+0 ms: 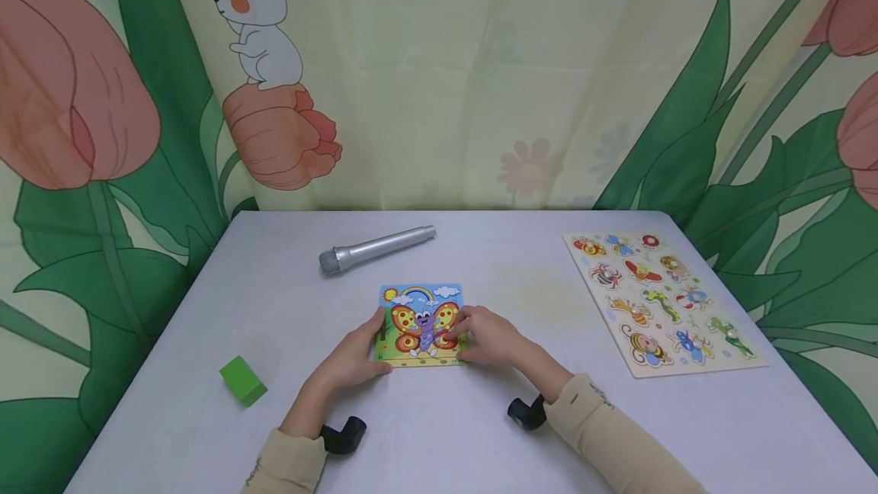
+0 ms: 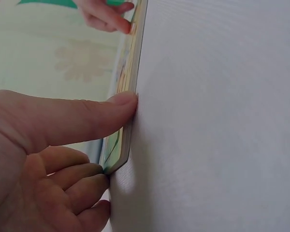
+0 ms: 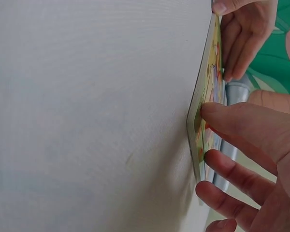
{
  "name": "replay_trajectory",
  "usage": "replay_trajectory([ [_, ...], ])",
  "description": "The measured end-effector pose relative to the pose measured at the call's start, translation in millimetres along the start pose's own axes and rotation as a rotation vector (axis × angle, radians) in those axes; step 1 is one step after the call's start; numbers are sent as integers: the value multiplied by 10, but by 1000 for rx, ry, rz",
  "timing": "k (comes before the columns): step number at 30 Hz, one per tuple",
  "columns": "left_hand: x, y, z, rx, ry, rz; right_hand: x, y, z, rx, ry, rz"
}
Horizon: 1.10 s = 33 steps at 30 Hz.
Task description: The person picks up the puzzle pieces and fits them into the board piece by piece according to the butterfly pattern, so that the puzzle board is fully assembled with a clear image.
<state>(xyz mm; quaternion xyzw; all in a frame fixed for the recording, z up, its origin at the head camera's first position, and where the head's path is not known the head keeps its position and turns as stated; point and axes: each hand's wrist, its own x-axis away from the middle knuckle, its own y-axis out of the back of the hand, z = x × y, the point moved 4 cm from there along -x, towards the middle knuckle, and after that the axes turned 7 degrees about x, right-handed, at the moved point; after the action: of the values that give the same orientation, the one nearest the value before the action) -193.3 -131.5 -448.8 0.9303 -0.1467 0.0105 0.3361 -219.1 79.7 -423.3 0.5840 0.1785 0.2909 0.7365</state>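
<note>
A small square butterfly jigsaw puzzle (image 1: 425,299) lies flat on the table between both hands. My left hand (image 1: 351,355) holds its near left corner: in the left wrist view the thumb (image 2: 101,116) lies along the near edge, with the other fingers bent against the side. My right hand (image 1: 495,335) is at the right side, index finger reaching onto the butterfly's right wing. The right wrist view has the thumb (image 3: 241,121) touching the board's face near its corner and other fingers spread by the edge. Whether a loose piece sits under those fingertips is hidden.
Behind the puzzle lies a silver microphone (image 1: 377,248). A green block (image 1: 243,381) rests at the left. On the right is a wooden insect peg board (image 1: 610,326). Black wrist mounts (image 1: 344,435) hang at both sleeves, and a printed curtain (image 1: 439,97) stands behind the table.
</note>
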Motion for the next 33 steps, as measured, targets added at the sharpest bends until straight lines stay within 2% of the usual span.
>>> replay_trajectory([
  [3,-19,19,-7,-2,-6,-10,-2,-4,-14,-4,-2,-30],
  [7,-37,10,-6,0,-19,-6,13,-32,-49,-5,-50,-30],
  [13,-97,-89,-54,-12,-53,31,101,-20,-131,-44,-112,-22],
  [22,-184,-255,-210,-1,-84,78,279,-8,-304,-53,-169,-44],
  [28,-241,-291,-292,-20,-102,94,356,3,-384,-49,-173,-58],
  [33,-215,-273,-309,-62,-121,102,448,44,-402,-43,-163,-90],
])
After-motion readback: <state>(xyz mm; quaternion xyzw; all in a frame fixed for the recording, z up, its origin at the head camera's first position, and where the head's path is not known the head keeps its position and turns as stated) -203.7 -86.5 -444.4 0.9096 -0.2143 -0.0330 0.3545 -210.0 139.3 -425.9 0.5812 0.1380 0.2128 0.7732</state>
